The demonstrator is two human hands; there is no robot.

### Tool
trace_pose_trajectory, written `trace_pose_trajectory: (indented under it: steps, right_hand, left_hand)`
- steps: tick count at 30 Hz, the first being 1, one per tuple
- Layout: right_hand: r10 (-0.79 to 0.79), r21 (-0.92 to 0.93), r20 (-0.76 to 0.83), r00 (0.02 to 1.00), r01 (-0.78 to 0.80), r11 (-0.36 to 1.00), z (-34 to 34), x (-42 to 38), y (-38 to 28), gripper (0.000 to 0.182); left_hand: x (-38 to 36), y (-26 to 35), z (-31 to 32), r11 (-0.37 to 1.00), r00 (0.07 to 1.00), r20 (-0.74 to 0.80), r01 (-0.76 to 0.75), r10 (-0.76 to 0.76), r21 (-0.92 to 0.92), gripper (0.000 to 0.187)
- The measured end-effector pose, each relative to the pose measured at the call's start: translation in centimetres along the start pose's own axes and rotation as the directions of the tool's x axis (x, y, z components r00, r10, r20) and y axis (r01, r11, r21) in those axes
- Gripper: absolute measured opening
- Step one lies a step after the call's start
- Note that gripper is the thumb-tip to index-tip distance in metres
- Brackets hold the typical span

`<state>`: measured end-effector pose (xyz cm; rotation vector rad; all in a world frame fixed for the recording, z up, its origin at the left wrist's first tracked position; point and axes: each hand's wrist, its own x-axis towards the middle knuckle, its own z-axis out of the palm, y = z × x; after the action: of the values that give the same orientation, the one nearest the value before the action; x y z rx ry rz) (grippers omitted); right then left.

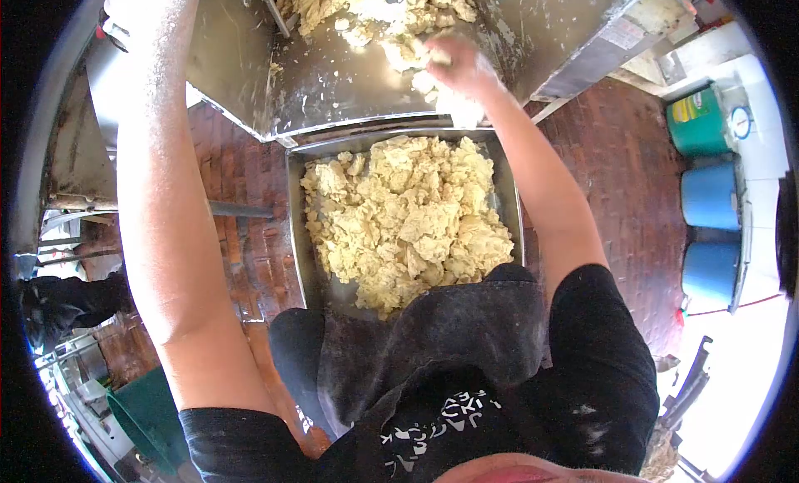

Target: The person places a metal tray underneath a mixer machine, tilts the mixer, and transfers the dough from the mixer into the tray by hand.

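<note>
Clumps of crumbly, pale yellow dough (391, 4) lie on the floor of a metal trough (325, 87) at the top of the view. My right hand (459, 65) reaches into that trough, somewhat blurred, its fingers curled round a lump of dough. Flour whitens my left forearm. Up at the top left edge, my left hand (154, 0) is washed out by glare and partly cut off, so its fingers do not show clearly. Below the trough, in front of my knees, a metal tray (295, 233) holds a large heap of dough (408, 212).
A dark apron (449, 325) covers my lap and meets the tray's near edge. Along the right wall stand a green bin (695, 125) and two blue bins (710, 197). Reddish brick floor (620, 175) shows on both sides. A metal bar (241, 209) is at left.
</note>
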<state>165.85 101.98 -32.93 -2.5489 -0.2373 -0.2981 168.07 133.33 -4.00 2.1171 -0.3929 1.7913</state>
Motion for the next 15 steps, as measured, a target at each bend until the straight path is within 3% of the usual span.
trace_pose_trajectory:
  steps: [1,4,6,7,9,10,11,12,13,15]
  right_hand:
    - [-0.094,-0.029,-0.008,0.996,0.093,0.995,0.2,-2.6,-1.3,0.042]
    - [-0.285,0.159,0.11,0.952,0.266,0.951,-0.7,-9.1,-6.0,0.044]
    - [-0.424,0.249,0.082,0.902,0.393,0.885,-2.3,-11.5,-8.3,0.045]
    - [-0.251,0.254,0.097,0.963,0.22,0.942,-2.8,-11.2,-8.5,0.045]
    - [0.106,0.251,0.124,0.986,-0.135,0.959,-3.4,-9.5,-7.9,0.045]
    - [0.045,0.12,-0.147,0.988,-0.027,0.992,-2.1,-7.4,-5.3,0.047]
    - [-0.056,-0.036,-0.395,0.917,0.045,0.998,-0.5,-4.1,-2.2,0.05]
    - [0.0,-0.058,-0.506,0.863,-0.035,0.998,0.0,-0.8,-0.3,0.056]
    - [0.052,-0.07,-0.61,0.791,-0.119,0.99,0.6,2.5,1.6,0.062]
    - [0.2,0.007,-0.518,0.832,-0.23,0.973,3.8,8.3,9.9,0.085]
  left_hand:
    - [-0.1,0.0,0.0,1.0,1.0,-0.008,-0.001,0.001,-0.001,0.035]
    - [-0.1,0.3,-0.1,1.0,1.0,-0.002,0.014,-0.014,-0.01,0.035]
    - [-0.2,0.4,-0.1,1.0,1.0,0.007,0.018,-0.018,-0.012,0.035]
    - [-0.2,0.4,-0.1,1.0,1.0,0.005,0.016,-0.016,-0.011,0.035]
    - [-0.1,0.3,-0.1,1.0,1.0,0.0,0.018,-0.018,-0.021,0.035]
    - [-0.1,0.3,0.0,0.999,1.0,0.0,0.022,-0.022,-0.034,0.035]
    - [-0.1,0.2,-0.1,0.999,1.0,0.001,0.026,-0.026,-0.044,0.035]
    - [-0.1,0.2,-0.1,0.999,1.0,0.002,0.025,-0.025,-0.039,0.035]
    - [-0.2,0.2,-0.2,0.999,1.0,0.005,0.023,-0.023,-0.036,0.035]
    - [-0.3,1.1,-1.1,0.997,0.999,0.046,0.015,-0.012,-0.07,0.036]
